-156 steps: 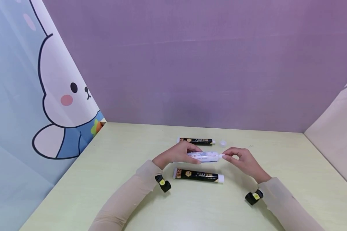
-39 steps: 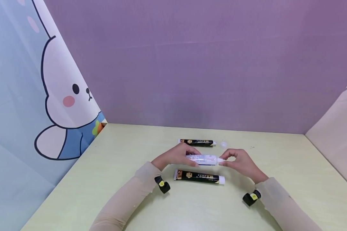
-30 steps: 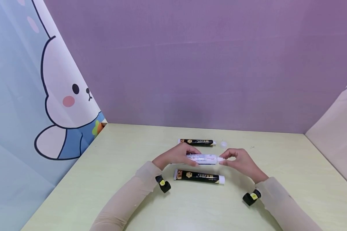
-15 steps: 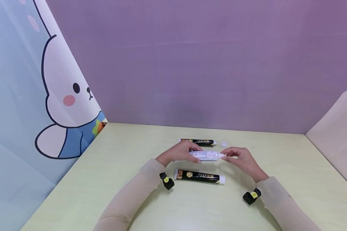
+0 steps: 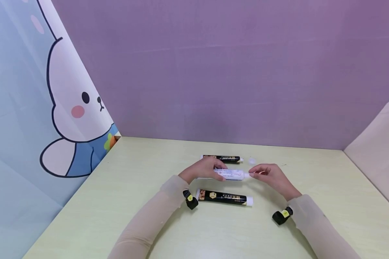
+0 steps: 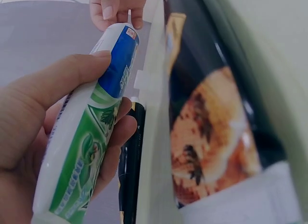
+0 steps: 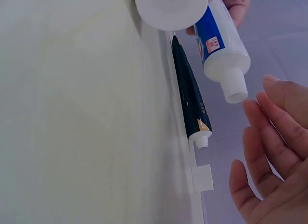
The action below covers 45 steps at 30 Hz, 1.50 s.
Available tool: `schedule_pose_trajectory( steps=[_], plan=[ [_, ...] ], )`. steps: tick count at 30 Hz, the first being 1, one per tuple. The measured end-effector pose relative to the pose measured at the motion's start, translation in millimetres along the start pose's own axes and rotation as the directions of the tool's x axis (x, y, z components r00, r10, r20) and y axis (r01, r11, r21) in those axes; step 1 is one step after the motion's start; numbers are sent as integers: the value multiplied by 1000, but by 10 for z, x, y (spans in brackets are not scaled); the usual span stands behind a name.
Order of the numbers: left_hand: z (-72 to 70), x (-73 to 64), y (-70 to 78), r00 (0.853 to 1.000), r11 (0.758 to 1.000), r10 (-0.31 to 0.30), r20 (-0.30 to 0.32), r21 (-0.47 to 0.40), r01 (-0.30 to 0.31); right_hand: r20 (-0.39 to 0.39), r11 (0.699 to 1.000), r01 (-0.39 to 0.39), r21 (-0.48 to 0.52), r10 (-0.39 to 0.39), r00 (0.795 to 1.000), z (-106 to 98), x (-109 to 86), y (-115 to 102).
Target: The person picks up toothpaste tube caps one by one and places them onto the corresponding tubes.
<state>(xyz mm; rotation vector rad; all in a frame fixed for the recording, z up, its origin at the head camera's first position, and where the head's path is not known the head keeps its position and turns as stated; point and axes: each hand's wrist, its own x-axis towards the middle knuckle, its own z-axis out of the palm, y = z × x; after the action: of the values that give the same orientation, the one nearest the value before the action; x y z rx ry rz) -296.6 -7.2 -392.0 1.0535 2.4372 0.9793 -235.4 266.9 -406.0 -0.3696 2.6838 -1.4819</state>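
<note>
Fingers parted, the right hand is seemingly easing off the tip, leaving the left hand gripping the white tube.

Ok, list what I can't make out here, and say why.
Head view: much of the rear of the white tube, covered by the left hand.
Head view: the smallest lettering on the nearer black tube, too small to read.
Left wrist view: the wrist of the right hand, cut off by the top edge.
Right wrist view: most of the nearer black tube, cut off by the top edge.
</note>
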Motion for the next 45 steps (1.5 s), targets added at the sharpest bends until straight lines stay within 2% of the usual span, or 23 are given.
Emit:
schedule_pose_trajectory(
  steps=[6, 10, 21, 27, 45],
  plan=[
    [10, 53, -25, 998, 998, -57, 9, 41, 57, -9, 1000, -14, 8, 14, 1000, -22, 13, -22],
    [20, 92, -25, 997, 995, -74, 34, 65, 71, -15, 1000, -21, 6, 21, 1000, -36, 41, -15],
    [36, 212, -30, 996, 994, -66, 53, 90, 61, -37, 999, -49, -7, 49, 998, -138, 142, -63],
    [53, 251, -27, 994, 989, -74, 75, 132, 64, -17, 997, -73, -29, 73, 997, -190, 246, 5],
    [37, 346, -74, 991, 978, -91, 100, 197, 70, -16, 994, -106, -3, 106, 994, -305, 552, 230]
  ],
)
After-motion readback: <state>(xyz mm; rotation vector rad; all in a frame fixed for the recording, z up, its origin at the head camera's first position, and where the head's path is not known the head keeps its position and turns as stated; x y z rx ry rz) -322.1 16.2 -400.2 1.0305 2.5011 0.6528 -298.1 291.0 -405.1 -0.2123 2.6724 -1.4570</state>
